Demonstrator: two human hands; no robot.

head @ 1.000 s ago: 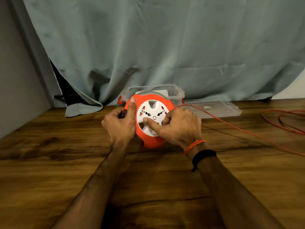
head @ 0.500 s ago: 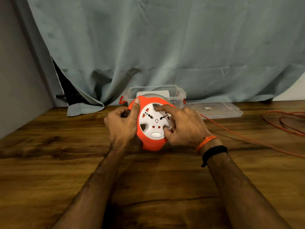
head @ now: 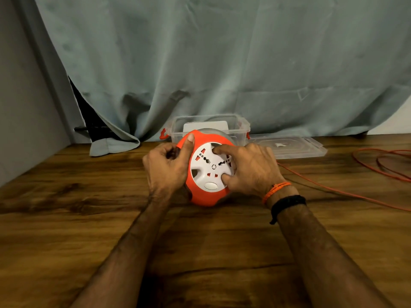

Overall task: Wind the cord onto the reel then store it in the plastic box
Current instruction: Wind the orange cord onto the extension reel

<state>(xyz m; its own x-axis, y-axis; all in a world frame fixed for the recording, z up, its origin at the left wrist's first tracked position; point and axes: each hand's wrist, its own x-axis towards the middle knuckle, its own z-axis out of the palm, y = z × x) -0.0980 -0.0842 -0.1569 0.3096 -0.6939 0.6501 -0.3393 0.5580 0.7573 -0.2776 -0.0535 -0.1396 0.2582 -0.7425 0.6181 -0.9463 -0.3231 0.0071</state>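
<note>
The left hand (head: 165, 172) gripped the orange reel's (head: 205, 196) left rim, thumb along its edge, standing it on the counter (head: 89, 218) just before the plastic box (head: 241, 130). The right hand (head: 249, 170) had fingers (head: 219, 149) hooked into the white face's recesses. The cord (head: 338, 191) trailed rightward, mostly unwound, nearer the right hand.
</note>
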